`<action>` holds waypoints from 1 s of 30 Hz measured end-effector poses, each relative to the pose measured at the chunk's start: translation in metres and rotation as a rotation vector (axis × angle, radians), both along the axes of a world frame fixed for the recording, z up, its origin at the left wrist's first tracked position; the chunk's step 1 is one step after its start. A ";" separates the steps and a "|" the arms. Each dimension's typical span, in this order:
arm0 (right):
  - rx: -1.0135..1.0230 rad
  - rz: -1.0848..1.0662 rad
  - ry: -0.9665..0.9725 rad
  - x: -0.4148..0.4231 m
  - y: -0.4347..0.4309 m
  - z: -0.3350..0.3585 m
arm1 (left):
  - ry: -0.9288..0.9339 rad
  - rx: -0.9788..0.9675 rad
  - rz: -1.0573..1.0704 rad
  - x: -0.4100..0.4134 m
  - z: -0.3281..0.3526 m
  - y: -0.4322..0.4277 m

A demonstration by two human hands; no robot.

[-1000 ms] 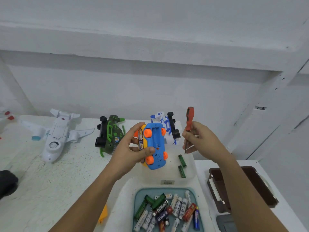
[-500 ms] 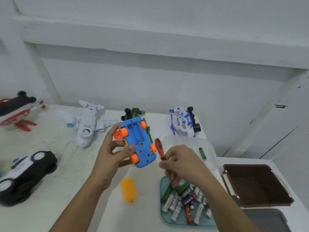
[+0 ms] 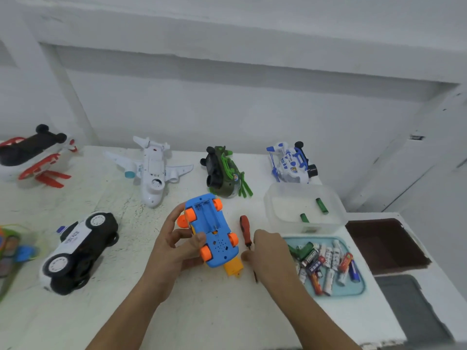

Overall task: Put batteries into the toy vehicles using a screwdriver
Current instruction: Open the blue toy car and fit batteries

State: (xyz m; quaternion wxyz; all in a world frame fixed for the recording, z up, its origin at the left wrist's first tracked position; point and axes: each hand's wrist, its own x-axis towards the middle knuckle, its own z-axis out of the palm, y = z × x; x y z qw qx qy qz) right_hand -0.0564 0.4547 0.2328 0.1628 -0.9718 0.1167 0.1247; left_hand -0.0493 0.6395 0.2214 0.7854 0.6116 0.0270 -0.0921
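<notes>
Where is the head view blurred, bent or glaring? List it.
Head view: soft even light, no glare; wide-angle bends the wall beam and table edges; the coloured toy at the left edge is smeared; blue car and batteries look sharp.

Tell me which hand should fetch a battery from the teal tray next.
Right. The right hand lies beside the battery tray, though it must first release the screwdriver; the left hand is busy gripping the blue car, underside up.

Underside-up blue toy car (image 3: 212, 231), screwdriver (image 3: 245, 229) just beside, batteries (image 3: 326, 263) piled farther right.
</notes>
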 end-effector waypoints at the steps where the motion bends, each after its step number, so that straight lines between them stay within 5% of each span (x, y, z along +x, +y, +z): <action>1: 0.002 -0.001 -0.007 -0.004 0.001 0.002 | -0.003 -0.005 -0.012 -0.001 -0.002 0.001; 6: 0.089 -0.121 -0.175 -0.016 -0.012 0.014 | -0.014 -0.012 -0.076 -0.006 -0.010 0.004; 9: -0.057 -0.224 -0.287 -0.021 -0.035 0.023 | -0.027 -0.012 -0.106 -0.007 -0.011 0.005; 14: -0.331 -0.268 -0.039 -0.027 -0.060 0.022 | -0.081 0.009 -0.130 -0.007 -0.012 0.005; 20: -0.355 -0.221 -0.126 -0.027 -0.057 0.020 | -0.080 -0.014 -0.154 -0.005 -0.013 0.007; 24: 0.301 -0.239 -0.338 -0.029 -0.043 0.032 | -0.073 -0.021 -0.154 -0.006 -0.013 0.008; 27: 0.815 -0.250 -0.286 -0.028 -0.016 0.043 | -0.066 -0.031 -0.154 -0.005 -0.014 0.009; 30: 0.922 -0.161 -0.306 -0.022 0.012 0.043 | -0.055 -0.032 -0.156 -0.005 -0.015 0.009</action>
